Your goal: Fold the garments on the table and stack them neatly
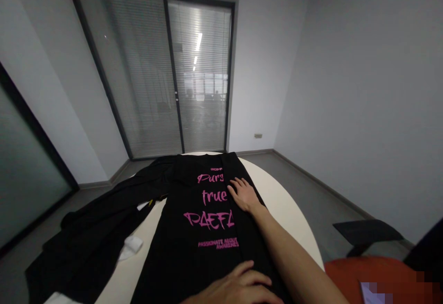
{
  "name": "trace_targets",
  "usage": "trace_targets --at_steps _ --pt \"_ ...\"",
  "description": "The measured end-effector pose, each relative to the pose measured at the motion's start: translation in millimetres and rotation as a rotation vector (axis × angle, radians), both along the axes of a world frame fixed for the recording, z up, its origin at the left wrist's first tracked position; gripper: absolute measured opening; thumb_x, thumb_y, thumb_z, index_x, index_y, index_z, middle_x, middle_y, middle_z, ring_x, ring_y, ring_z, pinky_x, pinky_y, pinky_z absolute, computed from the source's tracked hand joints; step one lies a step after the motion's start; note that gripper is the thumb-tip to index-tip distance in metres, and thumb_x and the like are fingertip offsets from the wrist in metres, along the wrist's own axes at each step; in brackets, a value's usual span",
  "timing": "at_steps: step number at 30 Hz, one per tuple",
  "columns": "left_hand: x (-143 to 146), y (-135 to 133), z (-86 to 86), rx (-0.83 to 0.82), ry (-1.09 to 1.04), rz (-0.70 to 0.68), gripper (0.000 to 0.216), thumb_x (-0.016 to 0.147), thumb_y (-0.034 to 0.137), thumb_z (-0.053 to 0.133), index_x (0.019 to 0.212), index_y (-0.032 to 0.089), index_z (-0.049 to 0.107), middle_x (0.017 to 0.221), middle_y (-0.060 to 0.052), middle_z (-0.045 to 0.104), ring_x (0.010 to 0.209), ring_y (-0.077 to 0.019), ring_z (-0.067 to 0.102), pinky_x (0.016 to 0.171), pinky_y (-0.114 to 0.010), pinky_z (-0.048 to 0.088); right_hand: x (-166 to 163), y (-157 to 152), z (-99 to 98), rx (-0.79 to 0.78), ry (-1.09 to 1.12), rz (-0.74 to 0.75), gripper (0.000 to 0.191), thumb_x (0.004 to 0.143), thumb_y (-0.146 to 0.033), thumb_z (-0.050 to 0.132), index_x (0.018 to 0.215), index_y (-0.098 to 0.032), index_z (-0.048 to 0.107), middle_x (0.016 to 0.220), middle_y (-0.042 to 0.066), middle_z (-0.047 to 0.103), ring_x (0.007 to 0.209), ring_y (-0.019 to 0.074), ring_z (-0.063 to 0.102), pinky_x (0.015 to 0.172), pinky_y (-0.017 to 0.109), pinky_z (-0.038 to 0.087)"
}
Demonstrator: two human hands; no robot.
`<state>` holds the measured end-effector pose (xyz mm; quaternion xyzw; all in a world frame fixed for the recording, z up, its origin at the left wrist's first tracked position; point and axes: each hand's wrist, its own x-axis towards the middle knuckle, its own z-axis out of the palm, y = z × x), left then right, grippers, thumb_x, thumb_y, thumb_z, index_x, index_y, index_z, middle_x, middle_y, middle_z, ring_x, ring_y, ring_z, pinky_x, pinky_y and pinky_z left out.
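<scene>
A black T-shirt (pixel 187 262) with pink lettering lies spread on a white round table (pixel 290 202). Its right side is folded inward in a long strip (pixel 237 225) that covers the ends of the printed words. Near the far end of that strip, my right hand (pixel 245 195) rests flat with its fingers apart. My left hand (pixel 238 289) lies on the lower part of the shirt, palm down and fingers spread, partly cut off by the bottom of the view. Neither hand grips anything.
Left of the shirt lies a heap of black clothing (pixel 93 239) with white pieces such as a white tag (pixel 131 247). An orange chair (pixel 346 271) with a black armrest (pixel 367 231) stands at the right. Glass panels with blinds (pixel 148 78) are behind the table.
</scene>
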<state>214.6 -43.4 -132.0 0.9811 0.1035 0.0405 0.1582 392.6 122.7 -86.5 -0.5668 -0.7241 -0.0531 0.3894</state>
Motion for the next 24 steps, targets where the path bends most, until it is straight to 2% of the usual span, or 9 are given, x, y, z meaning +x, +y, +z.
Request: trace_targets --at_steps 5,7,9,10,11,14,17,20,24 --pt "0.6 0.4 -12.7 0.245 0.0 -0.001 0.036 0.102 0.039 0.043 0.136 0.035 0.054 0.148 0.0 0.052 0.145 -0.0208 0.035 0.125 -0.049 0.014 -22.2 2.5 7.8 -0.117 0.029 -0.119 0.072 0.096 -0.064 0.032 0.144 -0.014 0.049 0.153 0.017 0.041 0.146 0.0387 0.023 0.114 0.057 0.02" --pt "0.3 -3.0 -6.1 0.3 0.01 -0.009 0.033 0.102 0.037 0.044 0.132 0.031 0.058 0.142 -0.003 0.058 0.142 -0.0212 0.04 0.123 -0.045 0.023 -25.6 3.9 6.1 -0.094 0.049 -0.124 0.072 0.096 -0.064 0.03 0.145 -0.015 0.047 0.155 0.016 0.039 0.148 0.0365 0.019 0.116 0.057 0.015" --pt "-1.8 -4.0 10.2 0.3 -0.042 0.049 0.027 0.099 0.035 0.053 0.123 0.026 0.062 0.129 -0.004 0.065 0.131 -0.0196 0.051 0.117 -0.038 0.035 -25.2 4.9 2.9 -0.077 0.049 -0.102 0.07 0.096 -0.064 0.032 0.146 -0.017 0.045 0.156 0.014 0.037 0.149 0.034 0.017 0.117 0.055 0.013" --pt "-4.5 -1.7 21.4 0.296 -0.096 0.111 0.024 0.095 0.034 0.06 0.117 0.025 0.064 0.122 -0.004 0.067 0.122 -0.0188 0.057 0.112 -0.035 0.04 -24.3 5.0 1.4 -0.075 0.048 -0.092 0.069 0.096 -0.063 0.033 0.147 -0.018 0.045 0.157 0.014 0.036 0.149 0.0336 0.017 0.117 0.054 0.013" --pt "-8.7 3.2 34.1 0.32 -0.175 0.262 0.025 0.09 0.033 0.065 0.114 0.024 0.065 0.121 -0.005 0.066 0.119 -0.0204 0.057 0.111 -0.037 0.04 -23.2 4.8 0.5 -0.076 0.046 -0.087 0.069 0.095 -0.063 0.035 0.147 -0.018 0.045 0.157 0.013 0.036 0.149 0.0336 0.018 0.117 0.054 0.013" --pt "-32.4 35.0 74.1 0.498 -0.327 0.747 0.024 0.088 0.027 0.061 0.11 0.024 0.068 0.139 -0.01 0.053 0.135 -0.0304 0.044 0.115 -0.05 0.032 -21.7 2.1 1.1 -0.072 0.05 -0.103 0.068 0.094 -0.062 0.039 0.146 -0.019 0.047 0.157 0.013 0.036 0.148 0.0351 0.02 0.116 0.053 0.015" --pt "-68.8 78.9 105.3 0.562 -0.456 1.179 0.034 0.086 0.03 0.061 0.119 0.02 0.068 0.149 -0.016 0.041 0.141 -0.0374 0.035 0.116 -0.052 0.03 -23.3 -1.5 4.2 -0.058 0.069 -0.136 0.067 0.092 -0.062 0.044 0.143 -0.02 0.052 0.154 0.013 0.041 0.144 0.0362 0.027 0.114 0.053 0.02" --pt "-102.8 112.5 121.2 0.459 -0.629 1.392 0.04 0.082 0.031 0.066 0.121 0.021 0.068 0.15 -0.016 0.039 0.142 -0.04 0.034 0.116 -0.054 0.028 -25.3 -3.2 5.7 -0.047 0.081 -0.151 0.065 0.091 -0.062 0.046 0.141 -0.022 0.054 0.151 0.013 0.044 0.142 0.0368 0.03 0.113 0.053 0.021" --pt "-125.2 134.5 125.8 0.369 -0.697 1.377 0.04 0.085 0.03 0.062 0.122 0.015 0.067 0.141 -0.017 0.052 0.136 -0.0336 0.045 0.117 -0.046 0.03 -25.9 -1.7 5.4 -0.048 0.079 -0.153 0.064 0.09 -0.06 0.047 0.141 -0.021 0.053 0.152 0.014 0.043 0.143 0.0369 0.027 0.115 0.055 0.017"
